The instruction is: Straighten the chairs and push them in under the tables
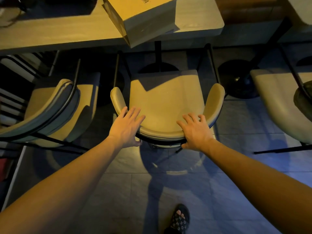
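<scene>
A beige padded chair (166,98) with a curved backrest and black metal legs faces the long pale table (59,34), its seat front near the table edge. My left hand (125,127) lies over the left part of the backrest top, fingers spread forward and thumb behind the rim. My right hand (195,130) holds the right part of the backrest the same way. A second matching chair (55,105) stands to the left, turned at an angle. A third chair (276,98) stands at the right, partly out of frame.
A cardboard box (145,17) overhangs the table's near edge above the middle chair. Black table pedestals (157,53) and a round base (236,78) stand under the tables. My sandalled foot (179,217) is on the tiled floor behind the chair.
</scene>
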The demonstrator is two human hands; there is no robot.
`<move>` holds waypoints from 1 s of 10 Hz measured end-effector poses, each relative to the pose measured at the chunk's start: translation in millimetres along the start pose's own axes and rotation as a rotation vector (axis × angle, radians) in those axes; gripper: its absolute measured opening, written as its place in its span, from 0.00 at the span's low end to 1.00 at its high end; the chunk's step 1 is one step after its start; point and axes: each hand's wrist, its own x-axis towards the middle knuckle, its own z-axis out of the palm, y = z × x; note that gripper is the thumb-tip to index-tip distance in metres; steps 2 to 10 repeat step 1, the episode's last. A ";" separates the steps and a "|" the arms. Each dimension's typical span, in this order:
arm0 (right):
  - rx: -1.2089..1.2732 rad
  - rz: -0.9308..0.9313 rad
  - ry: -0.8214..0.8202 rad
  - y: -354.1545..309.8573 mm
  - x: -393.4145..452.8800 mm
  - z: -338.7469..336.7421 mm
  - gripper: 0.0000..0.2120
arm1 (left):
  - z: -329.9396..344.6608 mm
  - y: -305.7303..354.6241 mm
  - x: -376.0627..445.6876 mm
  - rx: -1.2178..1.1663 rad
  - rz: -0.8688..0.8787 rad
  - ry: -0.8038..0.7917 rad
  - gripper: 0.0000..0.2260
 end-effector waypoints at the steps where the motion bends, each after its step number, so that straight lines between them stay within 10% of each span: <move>1: -0.001 0.060 -0.016 -2.9 -5.3 -3.3 0.58 | -1.7 10.7 -8.0 0.020 -0.038 -0.006 0.55; 10: -0.001 0.060 -0.016 -2.9 -5.3 -3.3 0.58 | -1.7 10.7 -8.0 0.020 -0.038 -0.006 0.55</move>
